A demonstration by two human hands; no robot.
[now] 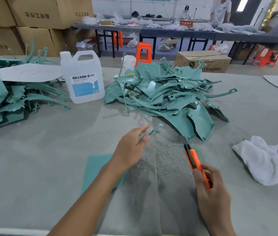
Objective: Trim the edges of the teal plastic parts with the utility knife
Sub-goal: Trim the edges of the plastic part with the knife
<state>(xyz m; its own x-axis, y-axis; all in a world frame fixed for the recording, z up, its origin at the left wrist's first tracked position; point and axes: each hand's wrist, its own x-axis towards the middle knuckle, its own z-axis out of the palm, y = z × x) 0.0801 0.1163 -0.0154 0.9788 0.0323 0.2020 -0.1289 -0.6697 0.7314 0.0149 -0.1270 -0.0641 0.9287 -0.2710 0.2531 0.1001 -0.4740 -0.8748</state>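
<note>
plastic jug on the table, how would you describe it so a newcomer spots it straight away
On the grey worktable, a left heap and a centre heap of teal plastic parts lie. The jug stands upright between them. Its translucent white body, moulded handle and blue DEXCON label set it apart.

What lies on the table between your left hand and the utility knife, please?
In the head view, only loose pale shavings lie on the grey table between the left hand and the utility knife.
</note>
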